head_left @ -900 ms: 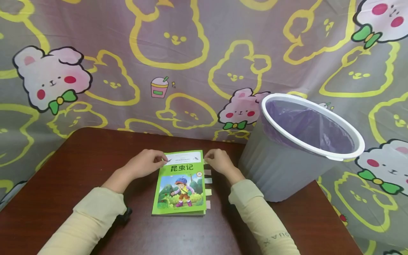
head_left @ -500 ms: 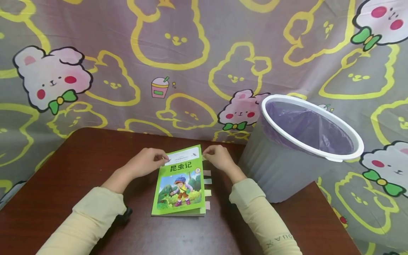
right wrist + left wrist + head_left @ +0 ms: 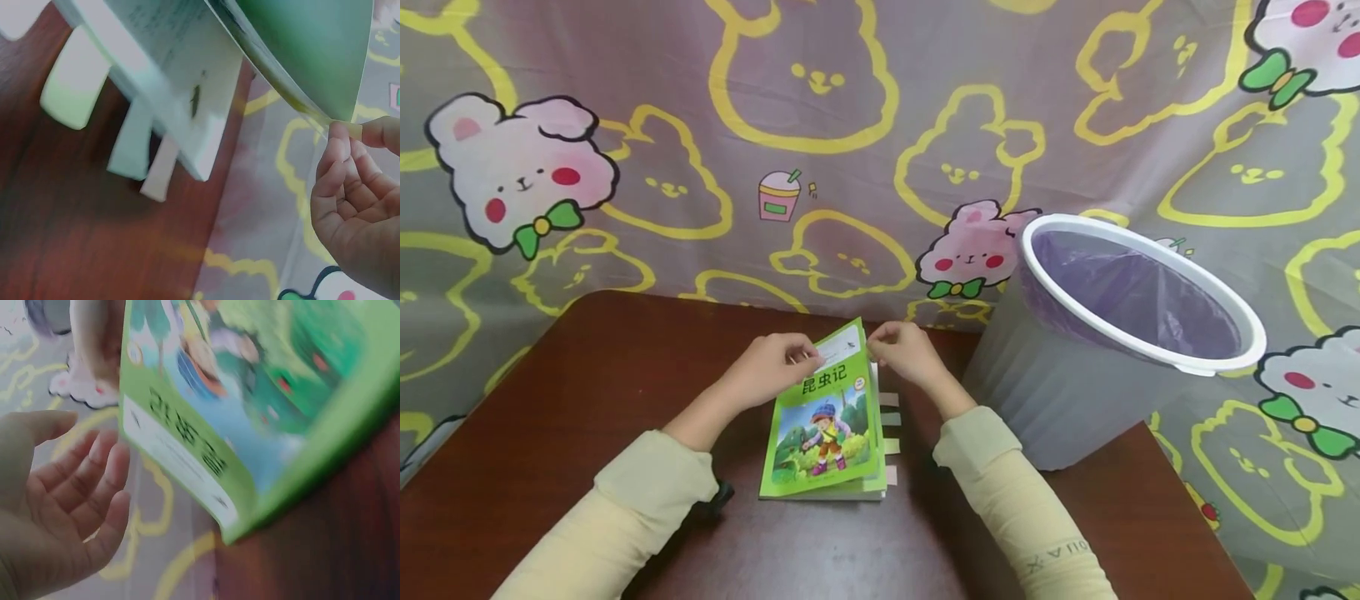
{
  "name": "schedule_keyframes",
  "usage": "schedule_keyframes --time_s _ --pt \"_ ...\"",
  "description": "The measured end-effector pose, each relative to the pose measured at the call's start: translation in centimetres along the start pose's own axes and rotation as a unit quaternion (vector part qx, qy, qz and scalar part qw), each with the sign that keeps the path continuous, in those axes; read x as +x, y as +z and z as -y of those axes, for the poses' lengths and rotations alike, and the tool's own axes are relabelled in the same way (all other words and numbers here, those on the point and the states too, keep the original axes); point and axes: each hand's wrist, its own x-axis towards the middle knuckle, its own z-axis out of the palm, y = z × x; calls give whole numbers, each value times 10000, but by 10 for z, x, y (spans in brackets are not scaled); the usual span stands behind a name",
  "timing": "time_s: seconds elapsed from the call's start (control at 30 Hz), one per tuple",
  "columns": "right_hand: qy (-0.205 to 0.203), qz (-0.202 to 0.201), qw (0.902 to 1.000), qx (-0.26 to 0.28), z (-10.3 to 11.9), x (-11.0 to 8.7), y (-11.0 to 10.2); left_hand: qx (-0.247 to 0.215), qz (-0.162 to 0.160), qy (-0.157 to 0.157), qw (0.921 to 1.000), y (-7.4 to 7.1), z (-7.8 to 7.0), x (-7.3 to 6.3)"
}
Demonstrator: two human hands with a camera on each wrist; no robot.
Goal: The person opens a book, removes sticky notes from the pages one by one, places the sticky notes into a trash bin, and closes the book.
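Observation:
A green paperback book with a cartoon child on its front lies on the table, its front cover raised at the top right corner. My right hand pinches a small yellow sticky tab at that raised corner, between thumb and fingertip. Printed pages show beneath in the right wrist view. My left hand is over the book's upper left edge; in the left wrist view its fingers are loosely bent beside the cover, with nothing between them and the thumb. Several coloured sticky tabs stick out along the book's right side.
A grey waste bin with a white rim and purple liner stands at the right, close to my right forearm. The brown wooden table reaches back to a curtain printed with cartoon animals.
The cover's right side has lifted higher and tilted leftward as my right hand rose a little up and left with its corner. My left hand has shifted rightward over the cover.

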Motion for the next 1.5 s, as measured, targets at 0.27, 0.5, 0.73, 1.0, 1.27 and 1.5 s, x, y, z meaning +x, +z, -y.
schedule_keyframes --time_s 0.27,0.5,0.73,1.0,1.27,1.5 --pt "-304 110 9994 91 28 4 0 43 -310 -353 9989 17 -27 8" --pt "-258 239 9990 276 43 10 3 -99 -266 -692 9972 26 -31 14" --pt "-339 282 9990 57 58 13 4 -99 -379 -889 9953 29 -34 17" --pt "-429 328 9985 -135 64 16 3 -445 -239 -799 9955 25 -33 18" --pt "-357 330 9988 -84 58 14 2 -805 245 -876 9926 18 -24 18" --pt "33 389 9992 60 42 13 5 -777 216 -870 9929 16 -22 18"
